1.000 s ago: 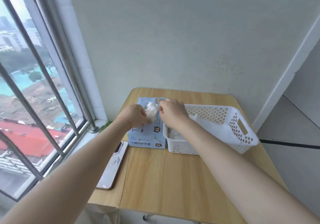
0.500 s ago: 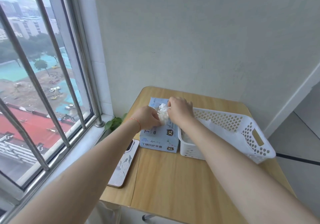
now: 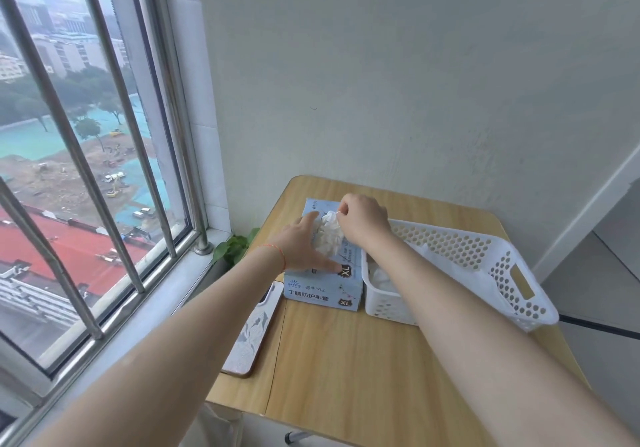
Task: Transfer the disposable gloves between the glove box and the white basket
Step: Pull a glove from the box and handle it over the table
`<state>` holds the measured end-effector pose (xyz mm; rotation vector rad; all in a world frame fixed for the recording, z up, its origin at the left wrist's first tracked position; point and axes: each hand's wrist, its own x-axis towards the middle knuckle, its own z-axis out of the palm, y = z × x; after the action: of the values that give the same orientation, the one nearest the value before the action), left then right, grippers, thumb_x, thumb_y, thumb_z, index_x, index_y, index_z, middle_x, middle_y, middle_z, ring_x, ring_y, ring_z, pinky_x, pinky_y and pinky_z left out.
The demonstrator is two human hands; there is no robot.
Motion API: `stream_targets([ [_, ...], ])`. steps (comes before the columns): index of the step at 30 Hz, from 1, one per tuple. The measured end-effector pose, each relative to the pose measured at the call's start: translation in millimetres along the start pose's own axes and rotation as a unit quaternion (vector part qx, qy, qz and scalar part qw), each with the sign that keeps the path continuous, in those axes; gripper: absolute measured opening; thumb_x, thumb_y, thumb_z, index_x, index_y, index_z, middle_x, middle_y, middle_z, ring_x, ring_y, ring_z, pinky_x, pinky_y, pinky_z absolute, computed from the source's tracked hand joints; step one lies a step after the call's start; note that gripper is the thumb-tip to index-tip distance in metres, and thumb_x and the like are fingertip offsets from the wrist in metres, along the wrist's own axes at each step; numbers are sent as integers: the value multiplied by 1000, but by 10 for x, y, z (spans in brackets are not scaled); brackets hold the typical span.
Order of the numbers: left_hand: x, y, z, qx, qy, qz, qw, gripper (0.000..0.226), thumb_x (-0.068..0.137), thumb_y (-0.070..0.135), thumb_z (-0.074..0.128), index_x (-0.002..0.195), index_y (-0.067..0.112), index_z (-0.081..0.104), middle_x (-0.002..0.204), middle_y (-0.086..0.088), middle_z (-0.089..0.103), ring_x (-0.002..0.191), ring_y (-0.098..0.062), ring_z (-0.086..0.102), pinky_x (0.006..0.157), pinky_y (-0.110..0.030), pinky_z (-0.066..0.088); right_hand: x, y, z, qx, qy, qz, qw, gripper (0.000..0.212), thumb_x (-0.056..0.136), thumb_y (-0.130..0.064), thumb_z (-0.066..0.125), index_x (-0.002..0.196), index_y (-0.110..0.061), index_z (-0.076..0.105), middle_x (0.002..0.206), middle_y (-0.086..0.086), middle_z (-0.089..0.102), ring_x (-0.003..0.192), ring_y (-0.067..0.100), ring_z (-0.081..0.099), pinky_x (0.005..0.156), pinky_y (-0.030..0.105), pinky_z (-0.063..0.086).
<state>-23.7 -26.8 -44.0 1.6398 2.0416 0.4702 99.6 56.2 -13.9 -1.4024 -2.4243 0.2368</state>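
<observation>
A pale blue glove box point(image 3: 322, 289) marked XL lies on the small wooden table point(image 3: 346, 360). A bunch of white disposable gloves point(image 3: 328, 237) sticks up out of its top opening. My left hand point(image 3: 301, 245) lies flat on the box top with fingers straight, pressing it down beside the gloves. My right hand point(image 3: 363, 219) pinches the top of the glove bunch from above. The white perforated basket point(image 3: 485, 263) stands right of the box, touching it, with some white gloves point(image 3: 381, 278) lying inside.
A phone in a patterned case point(image 3: 252, 335) lies at the table's left edge. A green plant point(image 3: 235, 247) sits by the window sill. The barred window is to the left, the wall right behind the table.
My left hand has opened and flattened onto the box top. My right hand has risen a little with the gloves pinched. The view has shifted left.
</observation>
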Motion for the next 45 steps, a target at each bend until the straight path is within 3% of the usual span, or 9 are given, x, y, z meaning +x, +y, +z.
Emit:
stream_targets([
  [13, 31, 23, -17, 24, -4, -10, 1000, 139, 54, 66, 85, 155, 25, 0, 155, -3, 34, 139, -27, 36, 109, -48, 39, -100, -144, -572, 276, 206, -36, 938, 11, 97, -14, 47, 95, -9, 56, 81, -8, 55, 76, 11, 53, 65, 21, 42],
  [18, -55, 115, -86, -81, 92, 32, 992, 105, 65, 59, 82, 148, 21, 30, 146, -4, 43, 130, -22, 45, 104, -38, 42, -99, -75, -596, 308, 163, -1, 937, 9, 98, -16, 46, 96, -13, 53, 81, -10, 54, 77, 13, 55, 64, 22, 44],
  [20, -58, 175, -96, -127, 162, 51, 977, 68, 71, 56, 79, 124, 22, 53, 125, -1, 55, 111, -15, 53, 89, -28, 46, -95, -69, -588, 325, 136, 14, 936, 8, 97, -17, 46, 93, -14, 52, 85, -2, 60, 77, 20, 62, 65, 31, 53],
  [24, -37, 331, -149, -152, 224, 67, 960, 21, 85, 39, 71, 82, 23, 59, 78, 11, 58, 72, -10, 54, 58, -17, 38, -152, -134, -636, 345, 102, 24, 933, 14, 95, -17, 50, 82, -22, 50, 94, 6, 65, 70, 27, 68, 54, 32, 56],
  [27, 0, 382, -213, -207, 236, 42, 948, 16, 87, 28, 70, 78, 14, 68, 64, 11, 56, 55, -5, 47, 49, -14, 34, -216, -116, -700, 386, 84, 37, 918, 13, 92, -11, 47, 84, -20, 51, 94, 12, 66, 64, 26, 70, 56, 40, 60],
  [30, -3, 380, -306, -302, 237, 30, 923, 24, 83, 27, 70, 80, 4, 71, 69, 0, 62, 63, -15, 53, 66, -29, 47, -271, -45, -722, 390, 52, 58, 917, 20, 86, -9, 42, 98, -19, 54, 93, 10, 66, 74, 22, 70, 70, 43, 60],
  [36, -130, 618, -581, -494, 186, 51, 848, 7, 91, 10, 56, 88, 6, 61, 86, -13, 63, 76, -24, 63, 69, -34, 55, -392, 23, -787, 365, 7, 46, 930, 32, 91, -13, 49, 123, -19, 51, 101, -1, 58, 79, 6, 58, 63, 18, 43],
  [42, -267, 773, -694, -525, 166, 7, 835, 27, 86, 11, 50, 61, 14, 40, 51, 0, 34, 40, -14, 32, 42, -19, 23, -354, -23, -894, 478, 15, 44, 877, 36, 88, -35, 54, 120, -21, 57, 117, -3, 58, 105, 11, 56, 82, 21, 41],
  [45, -365, 828, -713, -583, 114, 25, 804, 26, 77, 21, 56, 58, 17, 39, 54, 0, 32, 48, -17, 30, 48, -26, 23, -364, -21, -983, 548, -79, 65, 830, 46, 87, -53, 48, 106, -14, 63, 96, 5, 66, 83, 18, 63, 77, 31, 46],
])
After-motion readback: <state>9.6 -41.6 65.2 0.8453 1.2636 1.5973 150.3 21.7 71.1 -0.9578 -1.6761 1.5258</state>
